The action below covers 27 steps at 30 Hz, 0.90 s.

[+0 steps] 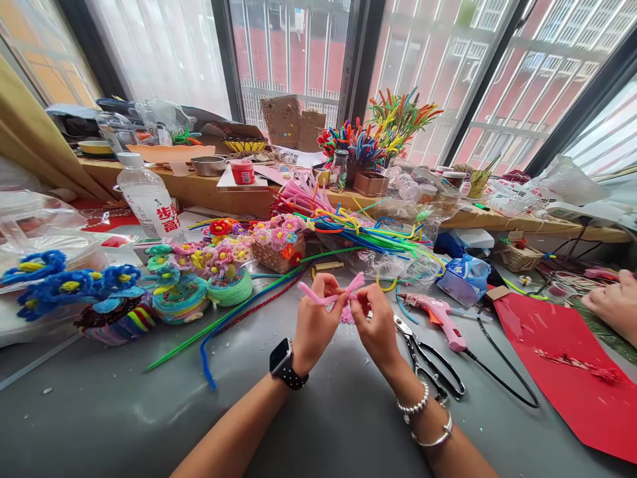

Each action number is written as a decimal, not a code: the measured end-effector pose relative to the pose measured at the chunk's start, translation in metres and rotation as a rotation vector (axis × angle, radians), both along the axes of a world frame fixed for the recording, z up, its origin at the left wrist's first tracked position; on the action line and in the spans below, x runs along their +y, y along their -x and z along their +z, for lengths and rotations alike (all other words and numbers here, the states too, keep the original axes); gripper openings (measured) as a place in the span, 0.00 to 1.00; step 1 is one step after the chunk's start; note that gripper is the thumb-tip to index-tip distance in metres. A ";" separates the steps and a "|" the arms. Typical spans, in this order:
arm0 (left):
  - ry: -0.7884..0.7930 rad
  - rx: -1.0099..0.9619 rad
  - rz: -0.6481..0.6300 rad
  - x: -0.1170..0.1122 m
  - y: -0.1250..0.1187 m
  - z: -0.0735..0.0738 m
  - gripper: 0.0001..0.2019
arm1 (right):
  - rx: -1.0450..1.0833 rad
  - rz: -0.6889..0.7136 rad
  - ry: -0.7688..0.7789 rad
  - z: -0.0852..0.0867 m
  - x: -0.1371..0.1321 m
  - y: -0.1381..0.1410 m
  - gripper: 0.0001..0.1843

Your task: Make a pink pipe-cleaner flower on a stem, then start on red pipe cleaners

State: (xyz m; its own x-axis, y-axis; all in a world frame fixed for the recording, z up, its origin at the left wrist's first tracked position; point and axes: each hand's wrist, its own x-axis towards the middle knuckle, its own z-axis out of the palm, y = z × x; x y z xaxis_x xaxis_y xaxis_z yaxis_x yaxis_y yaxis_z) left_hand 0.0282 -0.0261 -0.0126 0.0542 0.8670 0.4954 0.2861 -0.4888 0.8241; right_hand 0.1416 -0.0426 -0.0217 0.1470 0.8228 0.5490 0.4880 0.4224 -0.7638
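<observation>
Looks like a shaping step: just left of the pink glue gun (pixel 446 325), the left hand (pixel 318 324) and right hand (pixel 374 325) both have fingers pinched tight on a pink fuzzy stem (pixel 356 283). Next move probably calls for a steady grip and careful twist, imo.

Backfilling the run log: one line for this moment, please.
left hand: pinching pink pipe cleaner | right hand: pinching pink pipe cleaner | right of hands: scissors, pink glue gun
</observation>
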 end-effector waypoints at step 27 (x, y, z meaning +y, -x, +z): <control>0.331 -0.300 -0.218 0.008 0.006 0.009 0.14 | -0.589 -0.012 -0.339 0.005 0.003 -0.021 0.07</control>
